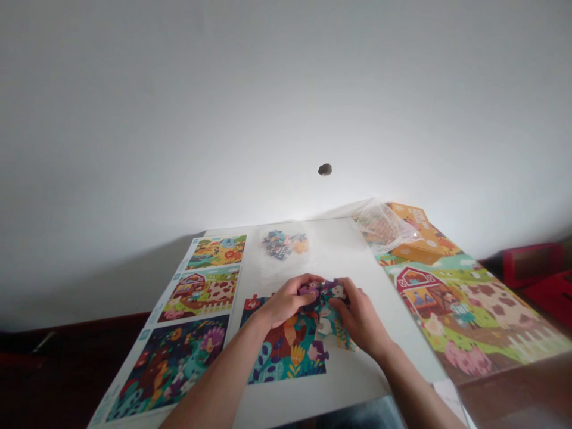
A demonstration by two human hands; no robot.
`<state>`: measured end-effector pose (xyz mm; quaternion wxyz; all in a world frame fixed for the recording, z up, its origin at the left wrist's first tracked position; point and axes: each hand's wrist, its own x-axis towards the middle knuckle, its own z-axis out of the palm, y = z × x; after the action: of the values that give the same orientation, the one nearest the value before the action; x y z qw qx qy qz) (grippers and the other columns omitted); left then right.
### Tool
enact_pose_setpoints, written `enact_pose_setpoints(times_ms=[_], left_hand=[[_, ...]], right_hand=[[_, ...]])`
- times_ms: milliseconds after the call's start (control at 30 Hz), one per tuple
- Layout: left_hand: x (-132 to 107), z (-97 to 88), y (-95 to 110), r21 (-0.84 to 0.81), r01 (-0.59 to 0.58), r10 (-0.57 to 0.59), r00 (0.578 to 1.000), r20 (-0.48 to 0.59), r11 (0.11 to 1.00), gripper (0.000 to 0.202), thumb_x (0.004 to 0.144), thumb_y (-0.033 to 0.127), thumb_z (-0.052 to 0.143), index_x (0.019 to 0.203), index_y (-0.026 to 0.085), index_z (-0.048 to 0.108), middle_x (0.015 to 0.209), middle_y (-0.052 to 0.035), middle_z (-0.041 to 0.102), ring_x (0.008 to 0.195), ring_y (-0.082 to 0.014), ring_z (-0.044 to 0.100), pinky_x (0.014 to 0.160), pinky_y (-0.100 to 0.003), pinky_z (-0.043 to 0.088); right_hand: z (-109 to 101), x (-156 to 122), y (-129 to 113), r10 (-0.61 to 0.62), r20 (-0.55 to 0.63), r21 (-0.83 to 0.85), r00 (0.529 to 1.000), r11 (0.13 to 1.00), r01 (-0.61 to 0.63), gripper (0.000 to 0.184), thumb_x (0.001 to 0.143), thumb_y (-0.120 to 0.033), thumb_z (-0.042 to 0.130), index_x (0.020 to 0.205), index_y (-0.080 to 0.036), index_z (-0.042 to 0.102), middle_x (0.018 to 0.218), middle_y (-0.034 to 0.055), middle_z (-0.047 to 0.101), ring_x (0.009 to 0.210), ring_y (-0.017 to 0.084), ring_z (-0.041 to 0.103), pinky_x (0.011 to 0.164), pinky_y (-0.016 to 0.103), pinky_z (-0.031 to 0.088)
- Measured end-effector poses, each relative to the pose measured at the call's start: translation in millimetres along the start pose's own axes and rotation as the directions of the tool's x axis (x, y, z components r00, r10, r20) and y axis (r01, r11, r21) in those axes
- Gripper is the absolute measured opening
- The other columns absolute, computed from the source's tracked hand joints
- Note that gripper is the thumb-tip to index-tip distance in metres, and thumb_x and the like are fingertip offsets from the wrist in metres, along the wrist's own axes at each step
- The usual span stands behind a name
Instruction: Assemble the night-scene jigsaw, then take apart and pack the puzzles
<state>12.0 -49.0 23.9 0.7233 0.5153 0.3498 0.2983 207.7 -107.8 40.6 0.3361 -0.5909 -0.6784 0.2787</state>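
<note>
My left hand (288, 301) and my right hand (357, 316) meet over the upper edge of a partly joined colourful jigsaw puzzle (288, 351) on a white table (353, 256). The fingers of both hands are curled and pinched on small puzzle pieces (324, 290) held between them at the puzzle's top edge. My forearms reach in from the bottom of the view. A clear bag of loose puzzle pieces (285, 244) lies on the table just beyond my hands.
A reference sheet with three pictures (187, 316) lies at the left. A finished farm puzzle with a red barn (465, 310) lies at the right, with an orange box (422, 238) and a crumpled clear plastic bag (382, 226) behind it. White wall beyond; red objects far right.
</note>
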Motion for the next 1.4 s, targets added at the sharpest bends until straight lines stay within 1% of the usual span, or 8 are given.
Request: enact_pose_setpoints(times_ms=[233, 367, 567, 767, 1000, 1100, 1267, 1400], left_hand=[[1.7, 0.8, -4.9, -0.176, 0.037, -0.032, 0.999, 0.033, 0.984, 0.046, 0.077, 0.04, 0.074, 0.115, 0.017, 0.063, 0.095, -0.0064, 0.067, 0.088, -0.0195, 0.064, 0.079, -0.032, 0.051], [-1.3, 6.3, 0.2, -0.02, -0.012, 0.014, 0.994, 0.106, 1.0, 0.057, 0.065, 0.029, 0.084, 0.116, 0.015, 0.063, 0.094, -0.0048, 0.067, 0.087, -0.0191, 0.063, 0.079, -0.03, 0.051], [-3.0, 12.1, 5.8, 0.014, 0.019, -0.021, 0.993, 0.117, 1.0, 0.047, 0.073, 0.025, 0.076, 0.117, 0.014, 0.063, 0.09, -0.0085, 0.07, 0.08, -0.0208, 0.066, 0.071, -0.031, 0.054], [-4.2, 10.0, 6.7, -0.039, 0.035, -0.029, 0.988, 0.152, 0.999, 0.047, 0.074, 0.02, 0.074, 0.119, 0.013, 0.062, 0.083, -0.0119, 0.072, 0.075, -0.0219, 0.069, 0.062, -0.027, 0.054], [-7.9, 3.2, 6.2, -0.063, 0.01, 0.003, 0.979, 0.203, 0.998, 0.041, 0.074, 0.016, 0.072, 0.115, 0.012, 0.064, 0.09, -0.0145, 0.072, 0.085, -0.027, 0.071, 0.062, -0.027, 0.055], [-6.6, 4.4, 5.0, -0.085, 0.022, -0.005, 0.981, 0.192, 0.996, 0.043, 0.073, 0.015, 0.073, 0.115, 0.014, 0.063, 0.095, -0.0142, 0.071, 0.085, -0.029, 0.071, 0.058, -0.027, 0.055], [-7.8, 13.6, 1.5, -0.144, 0.108, -0.07, 0.965, 0.251, 0.984, 0.049, 0.071, 0.015, 0.075, 0.118, 0.017, 0.061, 0.091, -0.0108, 0.071, 0.081, -0.0289, 0.072, 0.059, -0.03, 0.056], [-11.3, 18.0, -1.4, -0.251, 0.223, -0.133, 0.934, 0.332, 0.942, 0.052, 0.071, 0.013, 0.074, 0.121, 0.019, 0.058, 0.089, -0.01, 0.072, 0.082, -0.0294, 0.072, 0.055, -0.028, 0.055]], right_hand=[[10.3, 16.3, -8.0, 0.085, -0.188, 0.271, 0.978, 0.962, -0.032, 0.018, 0.089, -0.03, 0.05, 0.105, -0.021, 0.05, 0.083, 0.0004, 0.064, 0.071, 0.015, 0.058, 0.066, 0.025, 0.044], [24.5, 21.6, -3.0, 0.131, -0.271, 0.339, 0.954, 0.94, -0.033, 0.018, 0.089, -0.032, 0.052, 0.102, -0.02, 0.05, 0.078, -0.0003, 0.061, 0.067, 0.015, 0.056, 0.063, 0.025, 0.044], [34.1, 21.4, 3.1, 0.216, -0.391, 0.457, 0.895, 0.889, -0.015, 0.02, 0.088, -0.035, 0.055, 0.101, -0.02, 0.051, 0.071, -0.0018, 0.056, 0.062, 0.015, 0.053, 0.056, 0.025, 0.042], [33.1, 21.2, 0.8, 0.24, -0.369, 0.567, 0.898, 0.824, 0.013, 0.022, 0.085, -0.038, 0.06, 0.097, -0.02, 0.054, 0.069, -0.0025, 0.054, 0.059, 0.013, 0.047, 0.052, 0.023, 0.038], [20.4, 29.9, -7.5, 0.323, -0.086, 0.882, 0.943, 0.465, -0.078, 0.031, 0.072, -0.04, 0.072, 0.087, -0.017, 0.057, 0.067, -0.0018, 0.056, 0.052, 0.011, 0.047, 0.048, 0.022, 0.037], [10.9, 33.4, -10.7, 0.36, -0.033, 0.91, 0.932, 0.397, -0.122, 0.032, 0.07, -0.041, 0.074, 0.082, -0.018, 0.056, 0.059, -0.0035, 0.053, 0.047, 0.01, 0.045, 0.043, 0.022, 0.034], [13.5, 38.1, -23.6, 0.388, -0.212, 0.934, 0.897, 0.35, 0.069, 0.029, 0.075, -0.041, 0.069, 0.085, -0.02, 0.052, 0.061, -0.005, 0.052, 0.047, 0.009, 0.045, 0.045, 0.02, 0.035], [29.1, 39.7, -34.6, 0.33, -0.43, 0.855, 0.84, 0.449, 0.261, 0.025, 0.081, -0.04, 0.065, 0.093, -0.022, 0.051, 0.067, -0.0054, 0.051, 0.053, 0.008, 0.047, 0.05, 0.02, 0.038]])
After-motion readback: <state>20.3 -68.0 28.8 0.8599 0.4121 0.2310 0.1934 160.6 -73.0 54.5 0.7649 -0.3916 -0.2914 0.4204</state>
